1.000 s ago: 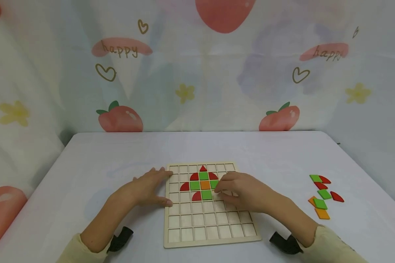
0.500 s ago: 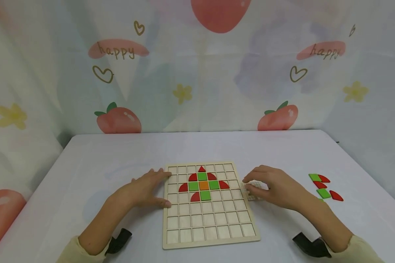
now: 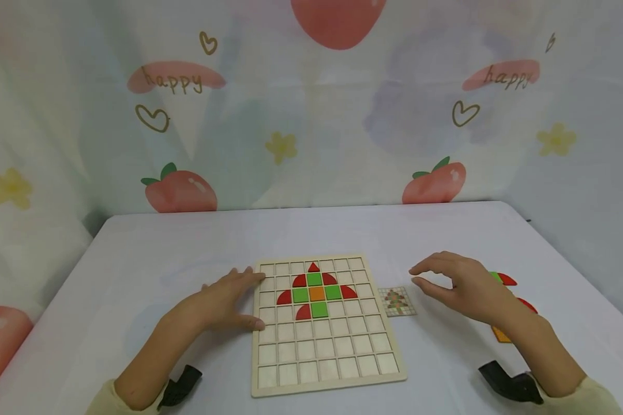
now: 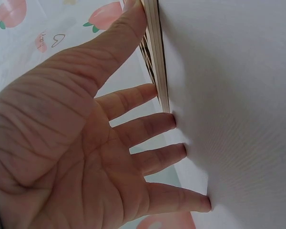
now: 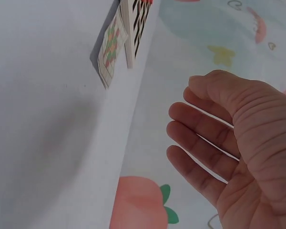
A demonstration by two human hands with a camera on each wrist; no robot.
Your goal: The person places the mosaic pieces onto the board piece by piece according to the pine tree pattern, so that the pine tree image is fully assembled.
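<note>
Meanwhile, on the smooth white table (image 3: 145, 248), a flat pale wooden board (image 3: 320, 346), layered at its edge and divided into square cells, is kept steady-looking beneath the person's left hand (image 3: 223, 300), whose relaxed, spread fingers are rested along its left side, as a second ago. The right hand (image 3: 462, 282) has been drawn off the board to the right; its fingers are released, loosely bent above the table. By that move a thin square card (image 3: 397, 301), printed with a gridded tree, has been uncovered just beside the board. Loose flat pieces, red (image 3: 507, 279) and orange (image 3: 501, 334) among them, are now partly hidden by the right arm. On the board, green squares (image 3: 301, 295), quarter-round red pieces (image 3: 299, 280), an orange square (image 3: 317, 294) and a red triangle (image 3: 314, 267) are set within cells.
</note>
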